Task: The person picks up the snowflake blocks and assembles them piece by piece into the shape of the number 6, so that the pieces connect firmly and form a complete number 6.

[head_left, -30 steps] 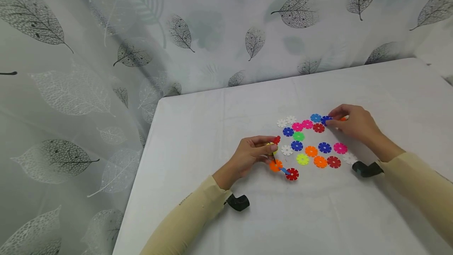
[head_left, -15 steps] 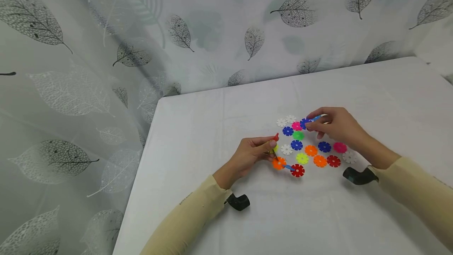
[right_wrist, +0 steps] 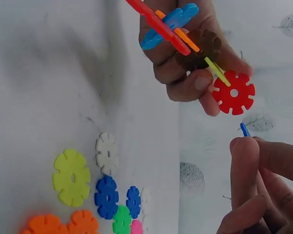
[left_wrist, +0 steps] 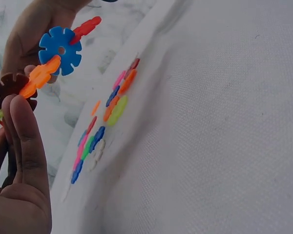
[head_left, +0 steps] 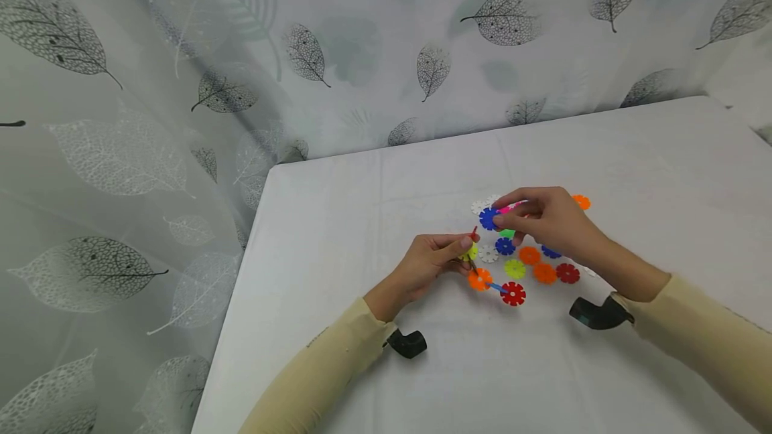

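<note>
My left hand (head_left: 429, 263) grips a chain of notched plastic discs slotted together at angles. In the right wrist view it runs from a red disc (right_wrist: 243, 100) through a yellow disc (right_wrist: 217, 71), a brown disc (right_wrist: 205, 48), an orange disc and a light blue disc (right_wrist: 168, 27) to another red one. Thumb and fingers of my right hand (head_left: 551, 216) pinch a dark blue disc (head_left: 489, 218). It is apart from the chain's near red end, with a small gap; the right wrist view shows only its edge (right_wrist: 244, 129).
Several loose discs lie flat on the white-covered table (head_left: 350, 220), among them a lime disc (head_left: 515, 268), an orange disc (head_left: 545, 273) and a dark red disc (head_left: 567, 273). My right hand hides some of them. A leaf-patterned curtain (head_left: 362, 52) hangs behind the table.
My right hand has lifted the dark blue disc from the back of the group and brought it left, close to the chain. My left hand has tilted the chain slightly, its lower end swinging right.
</note>
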Available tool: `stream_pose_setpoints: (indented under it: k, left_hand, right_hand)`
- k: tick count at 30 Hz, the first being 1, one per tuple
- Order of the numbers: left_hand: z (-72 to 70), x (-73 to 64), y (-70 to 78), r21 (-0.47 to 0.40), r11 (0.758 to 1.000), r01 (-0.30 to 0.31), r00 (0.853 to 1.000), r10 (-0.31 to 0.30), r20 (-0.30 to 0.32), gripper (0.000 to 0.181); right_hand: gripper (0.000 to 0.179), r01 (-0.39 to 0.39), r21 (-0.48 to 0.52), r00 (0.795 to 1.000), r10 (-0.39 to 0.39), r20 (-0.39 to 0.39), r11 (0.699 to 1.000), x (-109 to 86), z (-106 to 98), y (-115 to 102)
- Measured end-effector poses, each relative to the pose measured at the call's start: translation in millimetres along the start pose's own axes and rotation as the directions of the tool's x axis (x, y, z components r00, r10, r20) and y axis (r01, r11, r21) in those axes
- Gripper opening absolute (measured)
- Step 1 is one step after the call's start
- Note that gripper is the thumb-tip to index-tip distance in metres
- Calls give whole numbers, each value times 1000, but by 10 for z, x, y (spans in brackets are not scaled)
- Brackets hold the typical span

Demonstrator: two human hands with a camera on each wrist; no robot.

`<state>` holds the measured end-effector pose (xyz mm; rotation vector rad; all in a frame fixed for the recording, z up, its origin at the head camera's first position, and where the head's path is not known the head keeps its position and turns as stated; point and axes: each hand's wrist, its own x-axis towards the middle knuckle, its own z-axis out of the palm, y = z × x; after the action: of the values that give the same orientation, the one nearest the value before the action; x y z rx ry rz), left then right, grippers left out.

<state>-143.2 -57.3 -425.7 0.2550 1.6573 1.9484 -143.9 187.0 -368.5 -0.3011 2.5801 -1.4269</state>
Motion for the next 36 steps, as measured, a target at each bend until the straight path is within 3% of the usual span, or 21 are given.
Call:
stream_pose_setpoints:
  k: [8, 14, 25, 30, 36]
  left_hand:
    - [-1, -11, 24, 19, 1000, 6, 999, -6, 37, 38]
    - [-3, -17, 28, 24, 1000, -3, 999, 2, 48, 36]
    - [-12, -15, 13, 86, 995, -58, 997, 53, 52, 32]
    - [-2, -21, 29, 86, 991, -99, 995, 96, 43, 30]
    - [22, -17, 74, 154, 976, -154, 988, 149, 43, 32]
  right_hand:
    - [39, 0, 51, 1000, -1, 3, 999, -21, 52, -85]
    - [39, 6, 36, 1000, -6, 4, 999, -37, 68, -103]
    - [27, 115, -52, 991, -119, -59, 992, -73, 95, -104]
    - [25, 164, -44, 983, -167, -79, 985, -84, 131, -79]
    - [29, 183, 11, 980, -181, -84, 983, -123, 147, -78]
